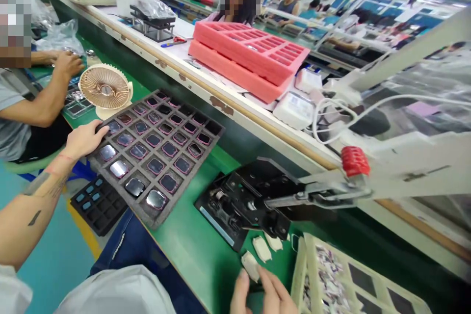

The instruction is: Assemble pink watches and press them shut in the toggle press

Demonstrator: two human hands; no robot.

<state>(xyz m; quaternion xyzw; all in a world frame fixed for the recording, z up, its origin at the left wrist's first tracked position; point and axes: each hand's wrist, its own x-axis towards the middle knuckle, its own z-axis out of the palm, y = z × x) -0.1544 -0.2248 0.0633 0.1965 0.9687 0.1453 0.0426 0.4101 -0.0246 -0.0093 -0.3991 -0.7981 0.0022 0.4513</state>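
My left hand [85, 138] grips the left corner of a dark grey foam tray [147, 211], thumb on top and fingers curled at the edge. Square watch-like pieces with dark glossy faces [169, 183] and pinkish rims sit in most of its compartments. Low in the view, the thumb and fingers of my right hand [265, 294] close around the near end of a small cream-coloured block [250, 265]. Two similar cream blocks [261, 248] lie just beyond it on the green tabletop, beside a black press fixture [253, 201] with a red-handled lever.
Cream trays [308, 255] of small loose parts stand at the lower right. A small fan [106, 89] is behind the foam tray. Red foam trays [235, 66] rest on the raised shelf. A co-worker's arm [47, 95] is at left; a black tray [99, 206] sits below the table edge.
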